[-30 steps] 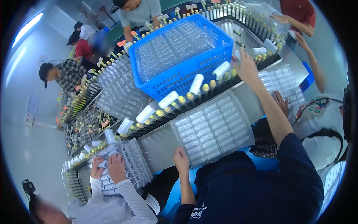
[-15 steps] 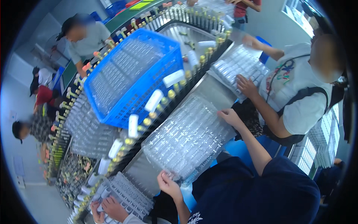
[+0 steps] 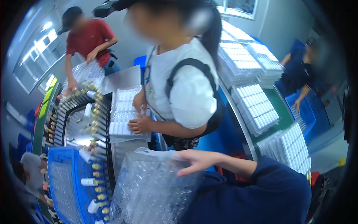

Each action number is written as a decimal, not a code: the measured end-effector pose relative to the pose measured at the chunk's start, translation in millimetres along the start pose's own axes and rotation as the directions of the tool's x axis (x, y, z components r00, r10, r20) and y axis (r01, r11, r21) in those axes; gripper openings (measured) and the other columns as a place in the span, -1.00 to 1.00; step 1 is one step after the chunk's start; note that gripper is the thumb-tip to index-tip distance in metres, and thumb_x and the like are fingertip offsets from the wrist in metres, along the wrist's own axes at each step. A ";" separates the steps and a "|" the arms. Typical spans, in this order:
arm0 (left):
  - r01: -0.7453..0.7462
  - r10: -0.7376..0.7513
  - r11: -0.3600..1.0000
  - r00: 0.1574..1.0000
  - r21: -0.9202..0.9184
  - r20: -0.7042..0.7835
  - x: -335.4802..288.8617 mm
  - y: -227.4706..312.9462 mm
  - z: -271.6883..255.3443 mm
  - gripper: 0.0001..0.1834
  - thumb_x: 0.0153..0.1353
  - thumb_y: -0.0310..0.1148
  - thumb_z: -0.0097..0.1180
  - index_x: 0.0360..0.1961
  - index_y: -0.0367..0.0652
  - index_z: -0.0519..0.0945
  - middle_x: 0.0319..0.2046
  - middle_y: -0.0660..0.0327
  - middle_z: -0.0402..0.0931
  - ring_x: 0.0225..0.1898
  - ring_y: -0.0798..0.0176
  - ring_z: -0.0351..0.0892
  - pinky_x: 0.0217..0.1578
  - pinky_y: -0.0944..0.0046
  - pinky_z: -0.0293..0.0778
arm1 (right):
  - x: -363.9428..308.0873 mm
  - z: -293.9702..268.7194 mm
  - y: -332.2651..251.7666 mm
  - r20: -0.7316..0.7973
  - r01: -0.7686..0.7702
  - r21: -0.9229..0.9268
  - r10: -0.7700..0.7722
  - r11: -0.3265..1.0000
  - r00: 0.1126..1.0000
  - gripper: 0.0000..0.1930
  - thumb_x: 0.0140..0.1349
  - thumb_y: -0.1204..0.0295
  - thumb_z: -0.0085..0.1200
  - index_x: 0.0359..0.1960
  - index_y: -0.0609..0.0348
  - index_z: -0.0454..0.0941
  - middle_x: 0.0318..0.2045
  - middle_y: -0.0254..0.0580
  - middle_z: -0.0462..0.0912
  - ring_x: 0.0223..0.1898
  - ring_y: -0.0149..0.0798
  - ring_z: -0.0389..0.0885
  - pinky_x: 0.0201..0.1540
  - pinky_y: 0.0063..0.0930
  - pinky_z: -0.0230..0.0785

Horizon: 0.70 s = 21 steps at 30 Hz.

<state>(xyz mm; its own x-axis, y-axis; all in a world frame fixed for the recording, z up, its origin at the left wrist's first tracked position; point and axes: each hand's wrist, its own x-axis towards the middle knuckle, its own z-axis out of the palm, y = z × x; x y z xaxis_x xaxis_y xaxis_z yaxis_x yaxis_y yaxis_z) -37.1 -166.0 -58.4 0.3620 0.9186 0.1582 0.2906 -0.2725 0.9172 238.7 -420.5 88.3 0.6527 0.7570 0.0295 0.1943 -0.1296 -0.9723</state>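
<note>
A: Where's the tray (image 3: 149,194)?
B: Before the person's body, clear plastic, between the blue basket (image 3: 62,154) and the navy sleeve (image 3: 274,183)
A: And the right hand (image 3: 199,160)?
B: Its fingers (image 3: 186,154) grasp the tray near its upper right corner
A: The left hand?
B: Out of view, so I can't tell what it's doing
A: Anything nearby?
B: A co-worker (image 3: 190,89) in white, hands (image 3: 141,124) at a filled pack (image 3: 119,128) on the desk (image 3: 120,151); white stacks (image 3: 255,106) stand to the right
</note>
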 end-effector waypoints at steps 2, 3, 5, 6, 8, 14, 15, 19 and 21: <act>-0.052 0.049 0.998 0.994 0.032 0.094 2.9 4.0 -0.9 -0.50 0.73 -0.09 -0.10 -0.02 -0.38 0.63 -0.10 -0.09 0.67 -0.11 -0.01 0.70 -0.06 0.00 0.67 | -57.4 -34.4 -35.4 -0.084 -0.050 0.073 0.056 0.996 0.995 -0.50 0.42 0.09 0.42 0.16 0.21 0.63 -0.06 -0.25 0.67 -0.05 -0.31 0.64 0.03 -0.33 0.52; -0.075 0.069 0.996 0.990 0.046 0.120 2.5 6.2 -1.4 -0.51 0.73 -0.10 -0.10 -0.03 -0.40 0.64 -0.10 -0.10 0.68 -0.10 -0.01 0.71 -0.05 0.00 0.67 | -86.1 -57.8 -43.2 -0.151 -0.006 0.038 0.012 0.999 0.988 -0.49 0.33 0.14 0.51 0.14 0.20 0.66 -0.07 -0.28 0.68 -0.04 -0.34 0.64 0.03 -0.33 0.53; -0.087 0.074 0.994 0.980 0.064 0.187 -5.0 -4.2 -4.4 -0.51 0.73 -0.13 -0.09 -0.04 -0.42 0.66 -0.10 -0.11 0.70 -0.09 -0.01 0.72 -0.02 0.01 0.67 | -168.4 -101.9 -30.2 -0.428 -0.008 0.000 0.008 1.000 0.904 -0.41 0.17 0.19 0.63 0.14 0.23 0.68 -0.02 -0.32 0.73 -0.05 -0.34 0.69 0.06 -0.37 0.55; -0.104 0.087 0.993 0.963 0.053 0.256 -4.0 -1.5 0.6 -0.51 0.73 -0.14 -0.09 -0.03 -0.43 0.66 -0.08 -0.12 0.71 -0.08 -0.02 0.72 -0.01 0.00 0.67 | -217.8 -120.3 -11.5 -0.655 -0.009 0.063 0.048 0.998 0.754 -0.37 0.15 0.18 0.62 0.18 0.24 0.66 0.01 -0.33 0.73 -0.03 -0.35 0.71 0.07 -0.38 0.58; -0.044 0.048 0.999 0.920 -0.018 0.389 -1.3 0.9 15.3 -0.52 0.72 -0.15 -0.07 0.02 -0.44 0.66 -0.04 -0.16 0.72 -0.07 -0.08 0.74 0.00 -0.06 0.68 | -314.5 -149.9 23.3 -0.937 0.055 -0.042 -0.058 0.998 0.344 -0.38 0.27 0.13 0.49 0.26 0.22 0.62 0.01 -0.32 0.74 -0.05 -0.35 0.72 0.08 -0.35 0.60; -0.073 0.123 0.988 0.908 -0.139 0.401 11.4 0.5 41.6 -0.60 0.75 -0.27 -0.16 -0.19 -0.33 0.57 -0.32 0.12 0.57 -0.31 0.27 0.62 -0.24 0.30 0.63 | -446.0 -176.8 66.5 -0.946 0.449 0.016 0.158 0.894 -0.282 -0.45 0.50 0.00 0.24 0.29 0.18 0.60 0.03 -0.23 0.74 0.07 -0.26 0.68 0.25 -0.27 0.51; -0.056 0.114 0.987 0.911 -0.154 0.396 11.9 -3.5 42.3 -0.61 0.75 -0.28 -0.16 -0.19 -0.33 0.57 -0.32 0.13 0.57 -0.32 0.27 0.62 -0.24 0.30 0.63 | -447.8 -181.1 83.6 -0.941 0.510 0.000 0.173 0.860 -0.291 -0.45 0.52 -0.02 0.21 0.27 0.17 0.61 0.03 -0.22 0.74 0.09 -0.24 0.67 0.27 -0.27 0.49; -0.038 0.106 0.986 0.898 -0.163 0.427 14.1 -21.8 43.7 -0.63 0.74 -0.32 -0.15 -0.20 -0.32 0.58 -0.31 0.14 0.58 -0.31 0.29 0.62 -0.25 0.30 0.63 | -448.7 -199.4 174.5 -0.865 0.551 -0.216 0.105 0.806 -0.492 -0.44 0.57 -0.01 0.15 0.31 0.20 0.53 0.11 -0.13 0.70 0.16 -0.11 0.66 0.33 -0.17 0.47; 0.029 0.044 0.986 0.902 -0.163 0.430 15.2 -24.2 38.1 -0.68 0.68 -0.35 -0.06 -0.16 -0.37 0.62 -0.30 0.04 0.62 -0.19 0.11 0.66 -0.17 0.18 0.64 | -424.5 -225.8 229.4 -0.853 0.620 -0.219 0.160 0.753 -0.496 -0.43 0.56 0.00 0.16 0.35 0.20 0.50 0.15 -0.11 0.69 0.18 -0.08 0.67 0.36 -0.11 0.47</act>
<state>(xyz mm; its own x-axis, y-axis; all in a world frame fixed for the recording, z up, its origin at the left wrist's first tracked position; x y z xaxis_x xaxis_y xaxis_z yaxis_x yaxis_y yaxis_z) -4.9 -156.4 -92.0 0.7201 0.6934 0.0263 0.1525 -0.1952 0.9688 171.5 -916.2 -95.0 0.3322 -0.9428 0.0270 0.7113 0.2316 -0.6636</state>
